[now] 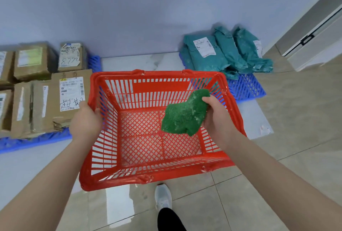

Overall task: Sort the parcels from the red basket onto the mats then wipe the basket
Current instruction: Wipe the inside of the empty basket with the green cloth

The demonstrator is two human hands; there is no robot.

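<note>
The basket (157,87) sits between two blue mats, just ahead of the person's shoe (162,197), with its open top facing the camera. Whether it rests on the floor or is lifted a little cannot be told.

The left hand (87,119) grips the basket's left rim. Its fingers (98,113) are curled over the edge into the inside, and the back of the hand faces up. The right hand (216,117) holds one green cloth (185,116). The fingers are closed tight around a bunched end and the thumb (207,99) is pressed on top. The cloth hangs inside the basket's opening, close to the right wall. Whether it touches the mesh floor cannot be told.

On the left mat (37,142) lie cardboard boxes (72,92). Six can be made out, packed side by side, and two are cut off by the frame's left edge. Several carry white labels, some with handwriting.

On the right mat (246,88) lie three teal bags (205,56). They overlap one another and lean toward the wall behind them. At least two show a white label.

A black trouser leg (170,219) rises from the shoe at the bottom edge, on pale floor tiles.
</note>
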